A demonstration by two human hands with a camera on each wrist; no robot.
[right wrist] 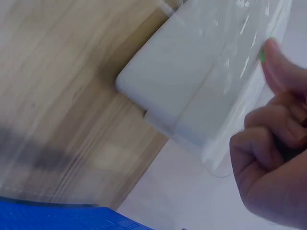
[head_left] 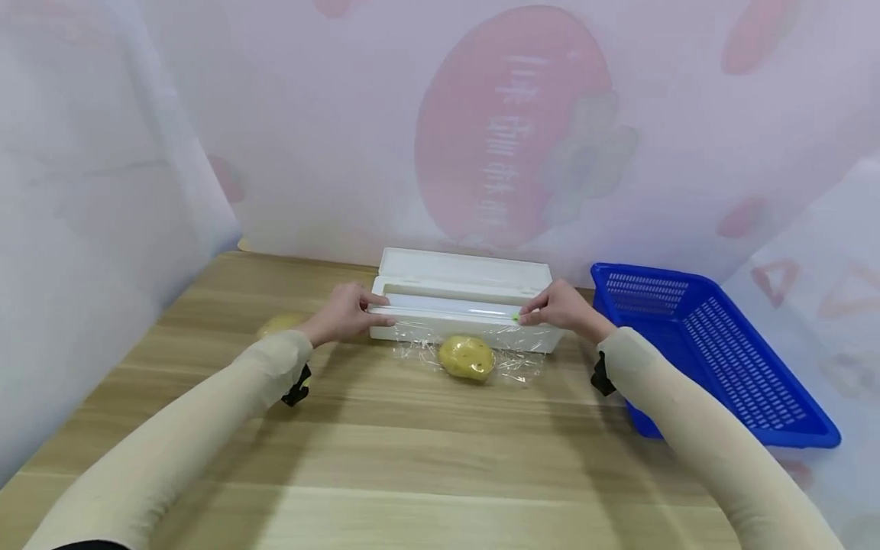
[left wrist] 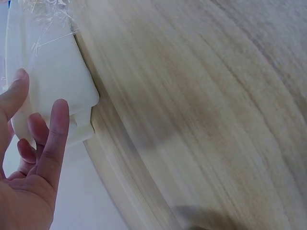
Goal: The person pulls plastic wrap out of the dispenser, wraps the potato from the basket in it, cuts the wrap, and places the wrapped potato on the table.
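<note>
A white cling film dispenser (head_left: pixel 467 330) stands at the back of the table with its lid (head_left: pixel 464 266) raised. My left hand (head_left: pixel 347 312) holds its left end, thumb on the front and a finger at the top edge. At the front rim near the right end, my right hand (head_left: pixel 560 309) pinches a small green slide cutter (head_left: pixel 516 317); its other fingers curl in the right wrist view. Clear cling film (head_left: pixel 519 365) hangs from the dispenser onto the table. A yellow potato (head_left: pixel 466 357) sits against the film, before the dispenser.
Another potato (head_left: pixel 278 324) lies to the left, partly hidden by my left wrist. A blue plastic basket (head_left: pixel 729 336) stands on the right, partly behind my right forearm. Behind the wooden table (head_left: pixel 426 458) hangs a pale printed sheet (head_left: pixel 309 137).
</note>
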